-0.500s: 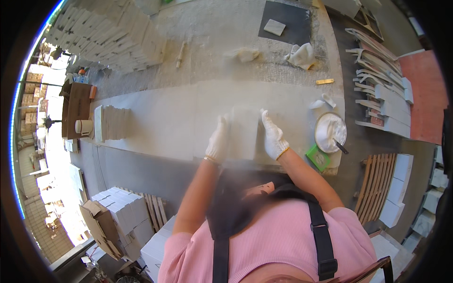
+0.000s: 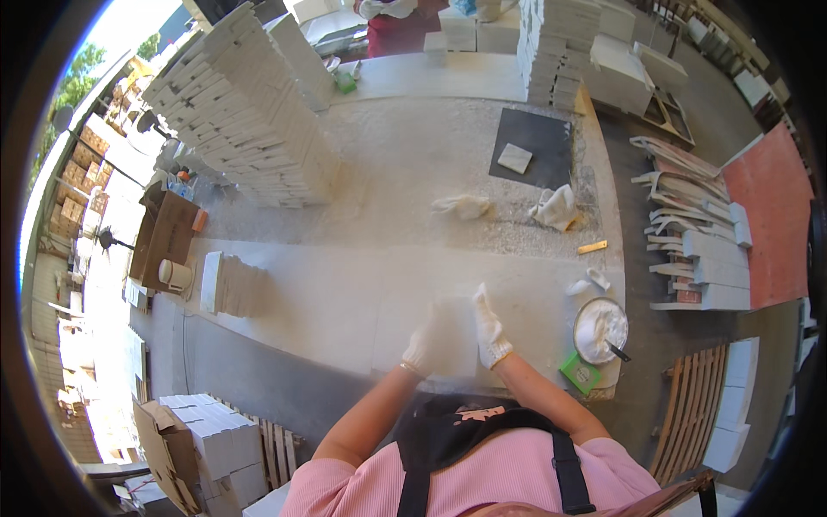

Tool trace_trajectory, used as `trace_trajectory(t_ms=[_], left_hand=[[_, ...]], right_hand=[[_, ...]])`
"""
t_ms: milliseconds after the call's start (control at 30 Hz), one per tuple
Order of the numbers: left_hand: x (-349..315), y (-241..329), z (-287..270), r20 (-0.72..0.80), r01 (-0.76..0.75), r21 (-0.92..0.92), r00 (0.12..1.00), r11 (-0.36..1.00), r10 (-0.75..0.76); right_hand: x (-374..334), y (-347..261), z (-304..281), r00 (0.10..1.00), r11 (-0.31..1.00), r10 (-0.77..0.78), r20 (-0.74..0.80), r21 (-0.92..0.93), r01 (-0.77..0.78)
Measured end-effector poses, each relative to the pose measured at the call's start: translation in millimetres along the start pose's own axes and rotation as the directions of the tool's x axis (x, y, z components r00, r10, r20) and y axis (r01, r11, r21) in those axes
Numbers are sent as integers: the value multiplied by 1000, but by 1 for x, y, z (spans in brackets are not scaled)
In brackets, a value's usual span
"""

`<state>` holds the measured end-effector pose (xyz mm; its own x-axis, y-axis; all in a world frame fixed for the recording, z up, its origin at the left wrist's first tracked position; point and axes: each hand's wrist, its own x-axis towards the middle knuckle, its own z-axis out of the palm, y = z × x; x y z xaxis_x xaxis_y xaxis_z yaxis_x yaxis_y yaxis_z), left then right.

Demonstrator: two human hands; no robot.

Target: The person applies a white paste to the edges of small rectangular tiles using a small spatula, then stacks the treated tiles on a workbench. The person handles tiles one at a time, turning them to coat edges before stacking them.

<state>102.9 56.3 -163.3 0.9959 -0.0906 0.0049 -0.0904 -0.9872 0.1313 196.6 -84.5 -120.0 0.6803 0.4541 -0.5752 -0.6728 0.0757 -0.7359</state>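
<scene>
My left hand [image 2: 424, 345], in a white knit glove, is blurred at the near edge of the dusty worktable [image 2: 345, 302]. My right hand [image 2: 489, 329], gloved alike, faces it with its fingers stretched forward. Between the two palms stands a pale block [image 2: 454, 338], perhaps a stack of thin tiles; haze smears its outline. Both hands lie flat against its sides. To the right of my right hand are a bowl of white paste [image 2: 598, 326] with a dark-handled tool in it and a green box [image 2: 581, 374].
A short tile stack [image 2: 237, 284] stands at left, a tall one [image 2: 245, 121] behind it. Farther back lie crumpled gloves [image 2: 461, 207], a white cloth [image 2: 554, 208] and a black mat [image 2: 543, 129] bearing a tile [image 2: 514, 158]. Another person [image 2: 401, 26] stands across the table.
The view has tilted up, showing the far side of the table and another person. My hands have drawn closer together around the pale block, the left one moving right.
</scene>
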Motion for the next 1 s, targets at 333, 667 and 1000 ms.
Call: trace_trajectory(t_ms=[333,667,1000], left_hand=[[3,17,-31,223,345,-634,938,692,-264],[-48,43,-27,592,642,-753,562,-148,-578],[-39,40,-22,660,687,-686,451,-238,-601]], right_hand=[[-11,-1,-14,987,994,-47,154,109,30],[-53,47,-63,924,940,327,-197,166,-298],[-49,65,-54,948,966,260,-183,42,-257]])
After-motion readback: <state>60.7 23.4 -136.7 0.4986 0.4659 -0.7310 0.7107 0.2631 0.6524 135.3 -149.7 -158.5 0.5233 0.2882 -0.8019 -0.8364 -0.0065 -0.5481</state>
